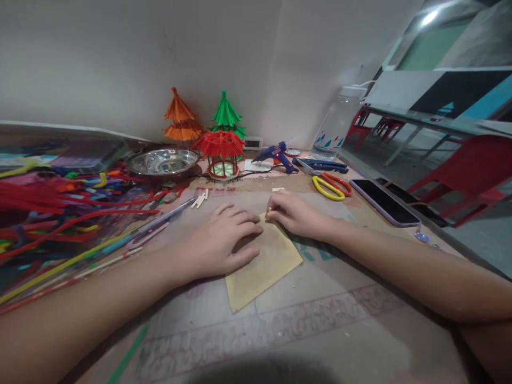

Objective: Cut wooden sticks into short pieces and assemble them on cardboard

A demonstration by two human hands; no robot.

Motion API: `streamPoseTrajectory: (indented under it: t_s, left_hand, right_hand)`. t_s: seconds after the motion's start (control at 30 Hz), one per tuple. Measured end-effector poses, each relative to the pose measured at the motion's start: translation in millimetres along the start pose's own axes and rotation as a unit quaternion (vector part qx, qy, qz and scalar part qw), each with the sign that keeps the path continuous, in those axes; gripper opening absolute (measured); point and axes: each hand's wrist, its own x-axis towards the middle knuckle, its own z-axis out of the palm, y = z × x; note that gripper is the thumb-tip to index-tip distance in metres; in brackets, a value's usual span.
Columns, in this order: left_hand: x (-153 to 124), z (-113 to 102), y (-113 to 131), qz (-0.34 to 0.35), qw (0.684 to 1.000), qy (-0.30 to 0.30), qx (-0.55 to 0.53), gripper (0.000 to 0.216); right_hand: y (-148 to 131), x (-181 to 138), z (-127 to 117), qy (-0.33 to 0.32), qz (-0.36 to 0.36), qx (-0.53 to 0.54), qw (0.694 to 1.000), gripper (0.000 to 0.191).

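Note:
A yellow, roughly square sheet (266, 266), like sandpaper or thick paper, lies on the cardboard-covered table in front of me. My left hand (236, 237) rests flat over its left side, fingers spread. At the sheet's far corner my right hand (290, 212) is closed in a pinch. A tiny pale bit shows at those fingertips, too small to name. Short pale wooden sticks (200, 199) lie beyond my left hand, and another pale piece (278, 189) is just behind the right.
Pipe cleaners (72, 208) crowd the left, beside a metal dish (164, 162). At the back stand a red-roofed model (222, 152), orange (182, 120) and green (226, 114) ones, a glue gun (276, 156) and a bottle (338, 125). Scissors (330, 186) and a phone (384, 201) lie right.

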Motion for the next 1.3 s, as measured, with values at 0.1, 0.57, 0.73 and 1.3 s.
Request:
streamPoseTrajectory:
  t_s: [0.1,0.57,0.73,1.3]
  left_hand:
    - [0.4,-0.5,0.2,0.004,1.0,-0.003,-0.004,0.032]
    - [-0.2,-1.2,0.8,-0.003,1.0,-0.019,0.016,0.034]
    - [-0.6,-0.3,-0.3,0.003,1.0,-0.019,0.023,0.033]
    - [-1.3,0.0,-0.6,0.005,0.999,-0.02,0.031,0.035]
  right_hand:
    - [-2.1,-1.3,-0.5,-0.007,-0.017,-0.01,1.0,0.01]
    - [-4.9,-4.8,-0.5,-0.002,-0.004,-0.014,1.0,0.013]
    - [-5.5,-3.0,0.1,-0.003,-0.012,-0.021,1.0,0.013]
    - [-0.5,-3.9,4.1,0.023,0.003,0.045,0.999,0.011]
